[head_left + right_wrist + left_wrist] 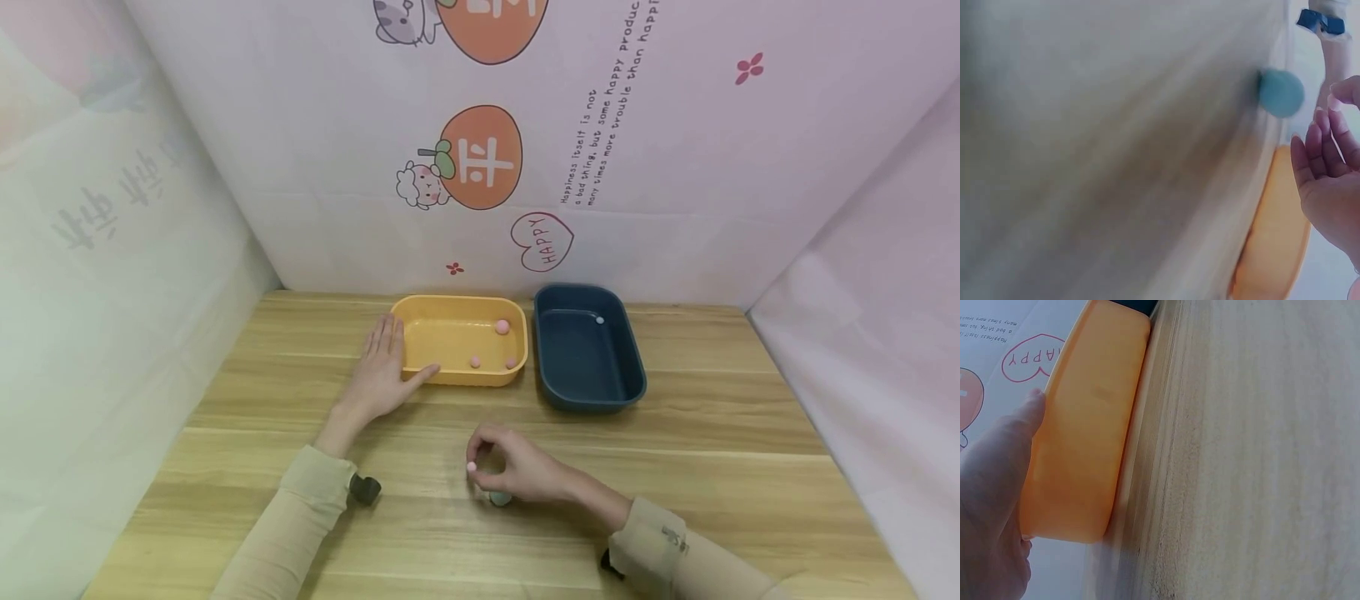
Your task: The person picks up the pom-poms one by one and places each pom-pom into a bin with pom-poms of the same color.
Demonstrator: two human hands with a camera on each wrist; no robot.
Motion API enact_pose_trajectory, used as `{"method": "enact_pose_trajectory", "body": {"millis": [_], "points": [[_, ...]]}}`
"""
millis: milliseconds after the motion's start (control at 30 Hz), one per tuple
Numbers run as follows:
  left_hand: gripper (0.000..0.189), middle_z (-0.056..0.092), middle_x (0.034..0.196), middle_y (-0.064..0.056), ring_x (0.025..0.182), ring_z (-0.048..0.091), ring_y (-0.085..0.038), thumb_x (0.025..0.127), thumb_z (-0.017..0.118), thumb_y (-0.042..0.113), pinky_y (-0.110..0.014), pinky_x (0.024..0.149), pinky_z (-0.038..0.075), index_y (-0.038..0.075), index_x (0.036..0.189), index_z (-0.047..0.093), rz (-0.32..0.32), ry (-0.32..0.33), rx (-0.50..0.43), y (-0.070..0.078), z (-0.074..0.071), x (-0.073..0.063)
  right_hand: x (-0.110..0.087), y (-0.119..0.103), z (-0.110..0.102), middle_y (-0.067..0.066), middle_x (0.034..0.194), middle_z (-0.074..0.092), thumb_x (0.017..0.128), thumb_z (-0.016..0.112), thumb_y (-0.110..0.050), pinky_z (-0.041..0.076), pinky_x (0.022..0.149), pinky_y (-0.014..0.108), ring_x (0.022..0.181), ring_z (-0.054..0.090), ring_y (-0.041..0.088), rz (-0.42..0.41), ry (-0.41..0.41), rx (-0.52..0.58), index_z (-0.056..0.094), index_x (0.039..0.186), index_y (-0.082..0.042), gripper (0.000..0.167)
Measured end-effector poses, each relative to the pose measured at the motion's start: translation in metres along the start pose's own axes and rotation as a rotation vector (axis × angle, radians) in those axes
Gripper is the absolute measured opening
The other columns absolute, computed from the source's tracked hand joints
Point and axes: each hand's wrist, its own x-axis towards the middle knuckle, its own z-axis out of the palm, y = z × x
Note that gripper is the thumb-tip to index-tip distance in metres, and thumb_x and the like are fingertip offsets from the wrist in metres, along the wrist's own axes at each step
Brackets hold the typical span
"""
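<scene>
Currently our right hand (pixel 521 468) pinches a small pink ball (pixel 472 467) between thumb and finger; our left hand (pixel 381 373), outstretched, touches the yellow box (pixel 472 378).

Soft, bright light fills the room here, leaving a faint sheen inside the glossy yellow, round-cornered tray (pixel 442 343); the right wrist view looks dimmer, its brownish wood-grain bench (pixel 1116 181) blurred.

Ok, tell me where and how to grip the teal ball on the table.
Pinch the teal ball at opposite sides of its widest part, probably from above: it is round, so a one-sided push could roll it along the wooden tabletop. The right hand, pinching a small pink ball, partly covers it in the head view.
</scene>
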Motion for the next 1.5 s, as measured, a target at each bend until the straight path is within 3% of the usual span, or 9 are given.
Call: {"method": "enact_pose_trajectory", "body": {"millis": [267,433,633,933,1167,1500], "points": [[0.117,0.0,0.183,-0.031,0.173,0.002,-0.045,0.106,0.046,0.078,-0.056,0.143,0.007,-0.009,0.173,0.005,-0.009,-0.009,0.001,-0.002,0.0,-0.001,0.009,-0.006,-0.019,0.006,0.102,0.074,0.101,0.074,-0.004,0.062,0.096,0.048,0.099,0.069,0.027,-0.093,0.077,-0.012,0.069,0.104,-0.006,0.007],[0.118,-0.002,0.183,-0.03,0.173,0.003,-0.047,0.105,0.046,0.079,-0.057,0.143,0.007,-0.009,0.173,0.004,-0.004,-0.004,0.004,-0.002,0.001,0.0,0.015,-0.011,-0.032,0.005,0.102,0.073,0.099,0.076,-0.002,0.063,0.095,0.047,0.098,0.069,0.025,-0.109,0.15,-0.058,0.07,0.103,-0.006,0.009],[0.118,0.001,0.183,-0.032,0.173,0.002,-0.047,0.105,0.05,0.076,-0.059,0.142,0.007,-0.01,0.172,0.005,0.004,-0.003,-0.008,-0.001,0.0,0.001,0.025,-0.014,-0.047,0.003,0.1,0.071,0.097,0.079,-0.001,0.061,0.094,0.036,0.099,0.069,0.031,-0.089,0.214,-0.106,0.07,0.102,-0.01,0.013],[0.117,0.001,0.183,-0.031,0.173,0.003,-0.048,0.105,0.051,0.076,-0.06,0.142,0.007,-0.009,0.172,0.005,-0.004,-0.005,-0.011,-0.002,0.0,0.001,0.055,-0.009,-0.075,0.011,0.103,0.075,0.098,0.078,-0.001,0.063,0.09,0.052,0.098,0.071,0.032,-0.063,0.32,-0.124,0.071,0.105,-0.004,0.01],[0.118,-0.003,0.184,-0.028,0.173,0.003,-0.047,0.105,0.05,0.076,-0.058,0.143,0.006,-0.009,0.173,0.005,-0.002,-0.003,-0.009,0.0,0.0,0.004,0.076,0.002,-0.087,0.017,0.103,0.072,0.101,0.074,-0.002,0.06,0.096,0.061,0.099,0.069,0.036,-0.047,0.353,-0.127,0.071,0.106,0.002,0.007],[0.119,-0.001,0.183,-0.03,0.173,0.003,-0.048,0.104,0.049,0.078,-0.057,0.143,0.007,-0.01,0.172,0.007,-0.025,-0.008,-0.011,-0.001,0.0,0.004,0.1,0.015,-0.097,0.016,0.102,0.071,0.101,0.075,-0.005,0.057,0.091,0.038,0.098,0.067,0.029,0.085,0.406,-0.145,0.071,0.106,0.0,0.008]]}}
